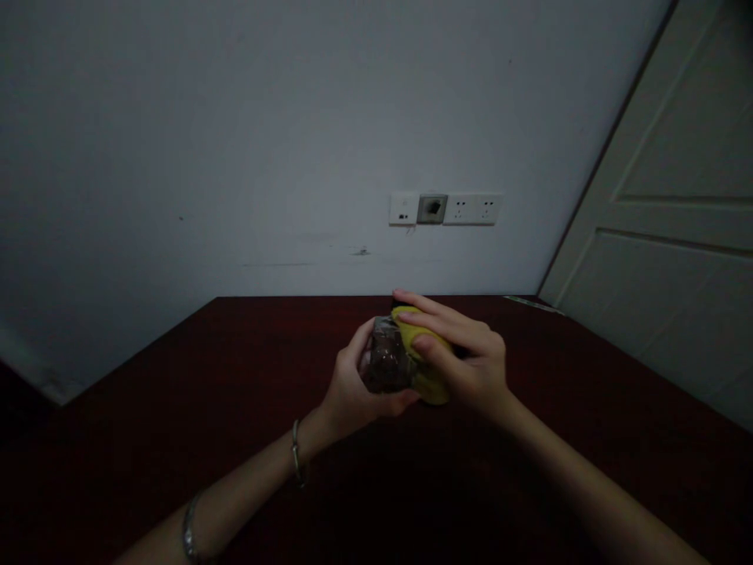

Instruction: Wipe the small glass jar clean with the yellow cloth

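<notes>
In the middle of the head view, my left hand (353,388) is wrapped round a clear, see-through container (388,357), its thumb along the lower edge. Glints show on the container's wall; whether it is glass or plastic I cannot tell. My right hand (474,357) grips a yellow cloth (432,384) and presses it against the container's right side. Part of the cloth hangs below the right fingers. A small dark patch shows by the right fingertips, too dim to make out. Both hands are held over the dark red table (282,337).
Behind the table stands a pale wall (264,141) with a row of sockets (471,209). A white panelled door (664,235) slants up at the right. Two bracelets, one at the wrist (296,451) and one higher (188,530), circle my left arm. The light is dim.
</notes>
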Demonstrator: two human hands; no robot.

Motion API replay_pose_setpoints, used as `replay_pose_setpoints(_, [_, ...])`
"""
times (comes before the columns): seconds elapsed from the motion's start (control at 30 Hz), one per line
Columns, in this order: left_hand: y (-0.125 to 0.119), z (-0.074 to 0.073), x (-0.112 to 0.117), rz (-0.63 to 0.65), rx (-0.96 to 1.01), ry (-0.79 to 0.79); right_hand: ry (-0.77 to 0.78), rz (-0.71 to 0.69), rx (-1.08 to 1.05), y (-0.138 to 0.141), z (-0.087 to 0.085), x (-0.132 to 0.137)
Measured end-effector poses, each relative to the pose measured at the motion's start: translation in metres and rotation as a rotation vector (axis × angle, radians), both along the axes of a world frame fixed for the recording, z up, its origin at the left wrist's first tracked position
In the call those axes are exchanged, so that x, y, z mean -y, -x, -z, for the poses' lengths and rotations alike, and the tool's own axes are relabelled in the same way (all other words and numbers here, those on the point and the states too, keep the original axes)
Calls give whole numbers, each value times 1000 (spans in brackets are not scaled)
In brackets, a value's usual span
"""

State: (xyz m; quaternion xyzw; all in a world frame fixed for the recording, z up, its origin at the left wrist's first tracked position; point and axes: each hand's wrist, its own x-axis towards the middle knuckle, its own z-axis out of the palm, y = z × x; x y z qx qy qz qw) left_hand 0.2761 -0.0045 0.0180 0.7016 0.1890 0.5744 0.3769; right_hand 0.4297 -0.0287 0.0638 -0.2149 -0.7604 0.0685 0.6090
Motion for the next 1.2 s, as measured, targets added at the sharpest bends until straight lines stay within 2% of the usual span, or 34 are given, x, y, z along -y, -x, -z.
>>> replay_pose_setpoints(0.13, [0, -1, 0, 16, -6, -16, 62, 38, -46, 0, 2, -1])
replay_pose_setpoints(0.37, [1, 2, -2, -33, -12, -102, -118, -32, 71, 1, 0, 6])
replay_pose_setpoints(0.6, [2, 4, -3, -128, -101, -185, 42, 32, 35, -4, 0, -5])
replay_pose_setpoints(0.7, [1, 3, -2, -125, -77, -143, 32, 46, 51, -2, -4, -1])
replay_pose_setpoints(0.87, [0, 3, -2, -123, -37, -120, -103, -19, 178, -1, -8, 7])
replay_pose_setpoints(1.07, [1, 3, 0, -76, -10, -108, 52, 81, 24, -2, -3, -5])
replay_pose_setpoints(1.2, [0, 3, 0, -77, 10, -52, 47, 93, 19, -1, -3, -3])
